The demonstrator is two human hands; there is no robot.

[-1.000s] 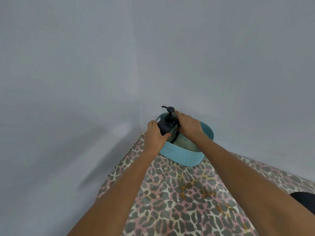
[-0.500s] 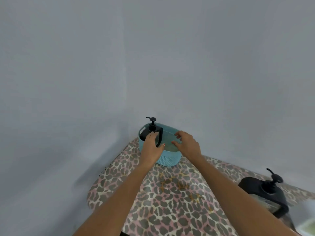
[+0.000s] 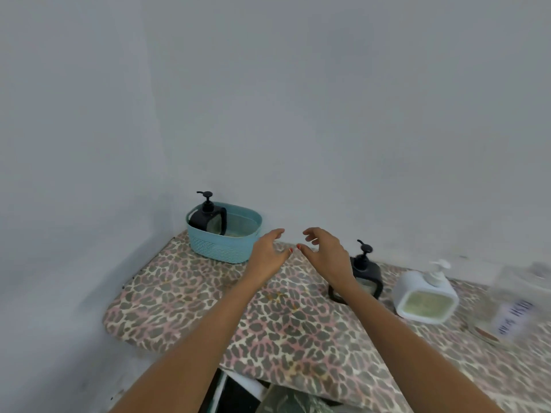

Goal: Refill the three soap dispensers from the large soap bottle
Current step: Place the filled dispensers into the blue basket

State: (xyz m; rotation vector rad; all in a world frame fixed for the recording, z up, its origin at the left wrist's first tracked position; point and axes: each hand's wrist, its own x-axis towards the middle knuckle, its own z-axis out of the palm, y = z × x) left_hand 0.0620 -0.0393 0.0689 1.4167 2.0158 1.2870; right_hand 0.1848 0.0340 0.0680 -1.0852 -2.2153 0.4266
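Soap dispensers: one black dispenser (image 3: 208, 217) sits in the teal basket (image 3: 226, 248), a second black dispenser (image 3: 365, 272) just beside the right hand (image 3: 325, 257), a white dispenser (image 3: 426, 296) beyond. Right hand and left hand (image 3: 268, 254) hover empty, fingers loose. Best grasp the second round its body, upright

On my feed I saw two plain, pale grey walls, the left wall (image 3: 74, 144) and the back wall (image 3: 357, 114), meeting in a vertical corner (image 3: 156, 162). A table (image 3: 125, 329) with a rounded left end sat in that corner, covered by a leopard-print cloth (image 3: 298, 338) in tan, grey and pink. The light was soft and even. Dark, blurred shapes (image 3: 238, 394) showed under the front edge.
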